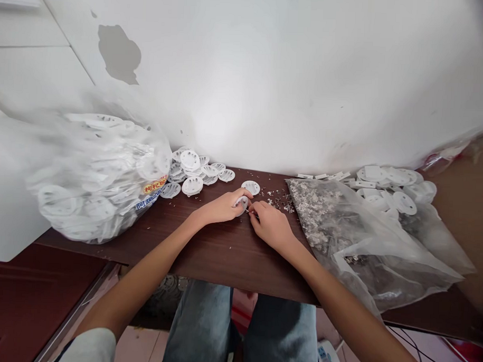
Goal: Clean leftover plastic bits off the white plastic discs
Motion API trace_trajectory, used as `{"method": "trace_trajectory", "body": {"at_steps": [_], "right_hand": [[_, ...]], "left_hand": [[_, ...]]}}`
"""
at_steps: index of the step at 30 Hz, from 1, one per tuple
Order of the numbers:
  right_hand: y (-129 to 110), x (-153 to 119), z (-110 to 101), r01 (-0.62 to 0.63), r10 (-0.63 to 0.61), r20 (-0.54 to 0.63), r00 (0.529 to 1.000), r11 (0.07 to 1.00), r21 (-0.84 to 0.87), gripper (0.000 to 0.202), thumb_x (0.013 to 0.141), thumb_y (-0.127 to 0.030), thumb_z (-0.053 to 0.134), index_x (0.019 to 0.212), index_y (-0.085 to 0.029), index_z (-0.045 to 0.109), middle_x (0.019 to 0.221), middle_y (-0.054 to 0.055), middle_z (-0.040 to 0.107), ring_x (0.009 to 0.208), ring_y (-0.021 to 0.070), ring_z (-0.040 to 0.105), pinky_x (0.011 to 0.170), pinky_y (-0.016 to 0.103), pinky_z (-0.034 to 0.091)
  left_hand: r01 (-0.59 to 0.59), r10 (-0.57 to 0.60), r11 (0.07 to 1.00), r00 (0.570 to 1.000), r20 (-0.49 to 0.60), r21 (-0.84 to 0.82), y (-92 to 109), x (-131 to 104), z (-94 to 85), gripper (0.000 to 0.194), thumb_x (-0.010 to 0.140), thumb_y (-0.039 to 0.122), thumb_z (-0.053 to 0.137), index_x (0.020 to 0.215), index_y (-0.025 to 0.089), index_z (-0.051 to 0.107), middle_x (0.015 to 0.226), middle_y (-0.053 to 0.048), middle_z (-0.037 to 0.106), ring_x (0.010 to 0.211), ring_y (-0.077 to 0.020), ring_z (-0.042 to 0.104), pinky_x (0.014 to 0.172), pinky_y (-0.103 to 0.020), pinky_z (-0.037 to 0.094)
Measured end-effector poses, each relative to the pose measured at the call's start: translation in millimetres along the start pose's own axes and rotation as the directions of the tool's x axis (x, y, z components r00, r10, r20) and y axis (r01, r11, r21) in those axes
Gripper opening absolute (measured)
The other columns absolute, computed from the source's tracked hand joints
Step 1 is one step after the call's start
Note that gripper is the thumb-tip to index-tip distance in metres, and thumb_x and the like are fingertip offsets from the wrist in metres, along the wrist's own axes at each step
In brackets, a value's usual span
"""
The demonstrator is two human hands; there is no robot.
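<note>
Left hand (pixel 223 207) pinching a white disc (pixel 241 204) by its edge, fingers curled around the far side; disc sits between the two hands, tilted, just above the brown table (pixel 238 263). Right hand (pixel 272 225) right up beside it, thumb and fingertips drawn together close to the disc's right edge; can't tell if a small part is between them, too small and partly hidden. Just beyond the left fingers, one loose disc (pixel 251 188) lies flat on the table. Beyond the right hand, slightly right, scatter of small metal bits (pixel 279 197). Right of the right hand: clear bag (pixel 317 212) full of similar tiny pieces, its slack plastic spreading toward the right forearm. Farther right, past that bag, heap of white discs (pixel 403 200), with flat white strips (pixel 337 176) along the wall (pixel 268 97). Left of and beyond the left hand, pile of discs (pixel 193 185), overlapping; farther left, big plastic bag (pixel 102 186) stuffed with more discs, colored print on its side facing the hand. Below the hands, nearer the body: jeans-clad knees (pixel 201 322) under the table edge, power strip (pixel 325 357) on the floor below the right forearm.
</note>
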State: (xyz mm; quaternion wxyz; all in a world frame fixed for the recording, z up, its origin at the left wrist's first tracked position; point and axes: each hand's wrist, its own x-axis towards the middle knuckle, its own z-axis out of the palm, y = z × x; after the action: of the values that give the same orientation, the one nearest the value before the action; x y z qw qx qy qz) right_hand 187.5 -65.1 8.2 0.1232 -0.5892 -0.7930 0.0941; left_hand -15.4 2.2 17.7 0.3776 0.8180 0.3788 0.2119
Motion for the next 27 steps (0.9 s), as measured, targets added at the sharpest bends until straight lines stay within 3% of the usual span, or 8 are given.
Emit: {"method": "trace_trajectory", "body": {"at_steps": [11,17,27], "right_hand": [[-2,1,4,-0.021,0.021,-0.007,1.0,1.0,-0.017,0.026,0.11,-0.03,0.046,0.118,-0.022,0.069,0.121,0.01,0.071,0.108,0.0221,0.067,0.083,0.028,0.046],[-4,1,3,-0.036,0.036,-0.005,0.999,0.999,-0.019,0.028,0.109,-0.032,0.047,0.119,-0.023,0.071,0.118,0.009,0.071,0.105,0.0219,0.068,0.079,0.027,0.045],[-5,1,1,-0.038,0.038,-0.012,0.999,0.999,0.001,0.027,0.109,-0.03,0.048,0.116,-0.024,0.074,0.116,0.007,0.073,0.1,0.0207,0.069,0.076,0.028,0.043]], "left_hand": [[-0.046,0.046,0.997,0.999,0.005,-0.063,-3,3,-0.7,0.032,0.091,0.027,0.054,0.119,0.022,0.069,0.101,-0.004,0.076,0.079,-0.0194,0.064,0.071,-0.029,0.05],[-0.031,0.032,0.999,0.999,0.036,-0.042,-6,4,-0.3,0.032,0.094,0.026,0.051,0.122,0.023,0.066,0.103,-0.003,0.074,0.082,-0.019,0.064,0.073,-0.029,0.05],[-0.04,0.038,0.998,0.997,0.065,0.04,6,1,0.2,0.027,0.099,0.028,0.048,0.122,0.023,0.062,0.107,-0.005,0.074,0.092,-0.022,0.066,0.082,-0.032,0.05]]}}
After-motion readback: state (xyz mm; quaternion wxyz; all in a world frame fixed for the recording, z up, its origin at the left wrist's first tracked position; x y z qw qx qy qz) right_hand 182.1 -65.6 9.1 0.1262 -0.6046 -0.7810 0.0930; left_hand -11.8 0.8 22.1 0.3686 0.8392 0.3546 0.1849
